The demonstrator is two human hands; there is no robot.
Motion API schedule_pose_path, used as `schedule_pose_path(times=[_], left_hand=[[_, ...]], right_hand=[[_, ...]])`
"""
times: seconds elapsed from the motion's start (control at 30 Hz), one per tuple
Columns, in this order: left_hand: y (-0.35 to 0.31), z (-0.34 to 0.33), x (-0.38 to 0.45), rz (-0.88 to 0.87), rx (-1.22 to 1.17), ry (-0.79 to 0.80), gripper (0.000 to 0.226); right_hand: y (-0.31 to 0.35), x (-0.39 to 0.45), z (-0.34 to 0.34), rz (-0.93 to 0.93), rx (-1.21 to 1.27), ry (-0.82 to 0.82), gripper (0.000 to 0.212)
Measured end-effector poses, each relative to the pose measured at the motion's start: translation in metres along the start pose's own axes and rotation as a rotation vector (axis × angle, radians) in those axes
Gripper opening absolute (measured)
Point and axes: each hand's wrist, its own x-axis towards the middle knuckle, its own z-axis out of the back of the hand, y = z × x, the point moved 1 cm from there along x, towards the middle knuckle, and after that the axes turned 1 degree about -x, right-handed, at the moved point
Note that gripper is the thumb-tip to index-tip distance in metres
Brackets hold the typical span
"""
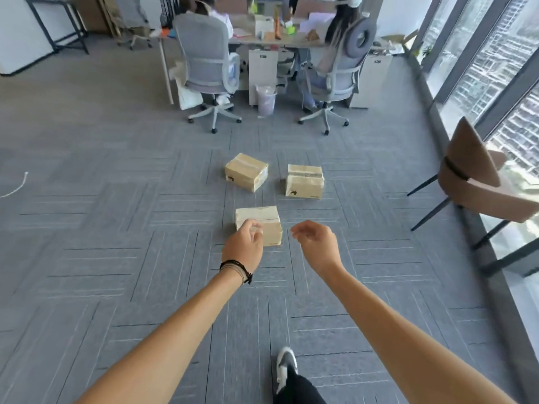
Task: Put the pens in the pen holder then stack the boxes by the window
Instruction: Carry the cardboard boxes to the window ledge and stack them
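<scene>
Three taped cardboard boxes lie apart on the grey carpet. The nearest box [264, 221] sits just beyond my hands. A second box [246, 171] lies farther back on the left, a third box [304, 181] farther back on the right. My left hand [243, 248] hovers in front of the nearest box's left side, fingers loosely curled and holding nothing. Just right of that box is my right hand [316, 244], its fingers apart and empty. Both arms are stretched forward. No pens or pen holder are in view.
The window wall [495, 83] runs along the right side. A brown chair [478, 182] stands beside it. Two people sit on grey office chairs [207, 68] at a desk [271, 39] at the back, with a bin [266, 100] between them. My shoe [286, 365] is at the bottom.
</scene>
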Motion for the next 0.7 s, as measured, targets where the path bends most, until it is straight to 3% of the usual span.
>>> schedule_pose_path(times=[0.47, 0.7], left_hand=[[-0.030, -0.065, 0.283, 0.119, 0.109, -0.029, 0.020], [-0.008, -0.077, 0.395, 0.191, 0.123, -0.021, 0.022]], right_hand=[[-0.016, 0.325, -0.012, -0.034, 0.027, 0.096, 0.022], [-0.013, 0.444, -0.050, -0.044, -0.005, 0.159, 0.024]])
